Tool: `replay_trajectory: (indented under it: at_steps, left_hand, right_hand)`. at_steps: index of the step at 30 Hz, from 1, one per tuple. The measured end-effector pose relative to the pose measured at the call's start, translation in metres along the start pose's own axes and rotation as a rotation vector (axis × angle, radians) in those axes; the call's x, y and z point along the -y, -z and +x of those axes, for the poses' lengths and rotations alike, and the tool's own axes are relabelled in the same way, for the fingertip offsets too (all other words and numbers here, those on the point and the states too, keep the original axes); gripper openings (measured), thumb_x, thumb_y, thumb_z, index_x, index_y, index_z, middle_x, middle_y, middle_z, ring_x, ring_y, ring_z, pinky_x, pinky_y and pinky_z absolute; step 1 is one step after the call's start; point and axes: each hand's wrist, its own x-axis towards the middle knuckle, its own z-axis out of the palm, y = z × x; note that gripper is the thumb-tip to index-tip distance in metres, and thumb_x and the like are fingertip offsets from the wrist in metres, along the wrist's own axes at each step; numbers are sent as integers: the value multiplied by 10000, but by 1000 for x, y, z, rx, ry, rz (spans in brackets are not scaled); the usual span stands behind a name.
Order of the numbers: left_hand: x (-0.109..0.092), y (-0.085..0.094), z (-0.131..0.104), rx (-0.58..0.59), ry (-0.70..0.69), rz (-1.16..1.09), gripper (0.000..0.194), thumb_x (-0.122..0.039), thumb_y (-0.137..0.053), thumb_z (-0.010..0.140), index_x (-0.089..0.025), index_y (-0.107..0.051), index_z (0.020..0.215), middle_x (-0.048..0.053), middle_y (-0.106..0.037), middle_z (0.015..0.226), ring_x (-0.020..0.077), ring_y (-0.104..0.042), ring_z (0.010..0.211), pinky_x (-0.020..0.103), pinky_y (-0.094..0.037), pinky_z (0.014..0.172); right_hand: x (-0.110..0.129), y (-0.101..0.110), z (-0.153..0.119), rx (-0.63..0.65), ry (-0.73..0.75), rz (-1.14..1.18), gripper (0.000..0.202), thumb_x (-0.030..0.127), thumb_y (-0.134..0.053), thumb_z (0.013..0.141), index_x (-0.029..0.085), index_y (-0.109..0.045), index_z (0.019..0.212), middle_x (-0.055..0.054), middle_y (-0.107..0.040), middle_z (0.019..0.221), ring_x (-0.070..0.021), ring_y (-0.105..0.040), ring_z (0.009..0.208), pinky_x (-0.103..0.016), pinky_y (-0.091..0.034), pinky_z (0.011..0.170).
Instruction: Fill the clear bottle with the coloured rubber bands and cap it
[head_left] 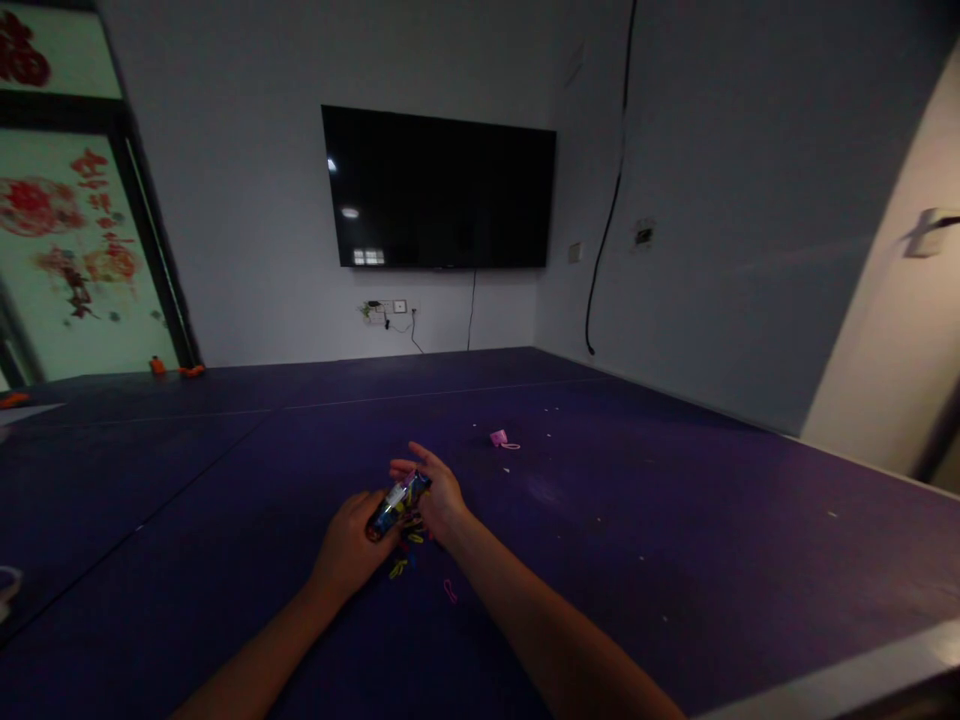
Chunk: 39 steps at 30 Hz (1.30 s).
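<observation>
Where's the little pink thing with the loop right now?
The pink object lies on the purple surface in the head view, beyond the right hand and slightly to its right, with its loop toward the right.

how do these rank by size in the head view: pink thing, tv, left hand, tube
Largest to smallest as they look:
1. tv
2. left hand
3. tube
4. pink thing
</observation>
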Motion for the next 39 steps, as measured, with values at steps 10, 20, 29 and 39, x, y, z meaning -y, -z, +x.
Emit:
replay_trajectory:
  at_steps: [10,20,29,39]
  left_hand:
    - [3,3,0,-55,-178,95,266,-300,-534,754,-166,-595,975,56,-603,757,205,-566,730,320,-461,660]
    - [-1,4,0,-84,-167,54,244,-310,-522,774,-151,-588,947,55,-597,748,198,-559,704,323,-468,651]
    - [1,4,0,-61,-126,40,284,-307,-527,762,-162,-586,998,60,-611,794,204,-568,736,337,-471,677]
    - [6,2,-1,-70,-181,109,327,-378,-505,808,-152,-575,1033,74,-601,811,213,-559,768,342,-461,699]
  right_hand:
    - [-1,1,2,16,-43,-23,456,30,-399,662,178,-535,1072,-60,-673,815,-142,-630,676,-237,-459,575]
    - [5,-4,-6,24,21,77,351,99,-391,665,146,-524,987,-86,-680,755,-185,-642,688,-314,-483,659]
    - [2,-6,-7,71,60,-10,281,123,-510,659,147,-553,935,-69,-679,760,-169,-634,706,-284,-469,682]
    - [2,-4,-4,73,22,9,447,13,-419,574,168,-558,969,-51,-668,818,-161,-628,712,-252,-459,588]
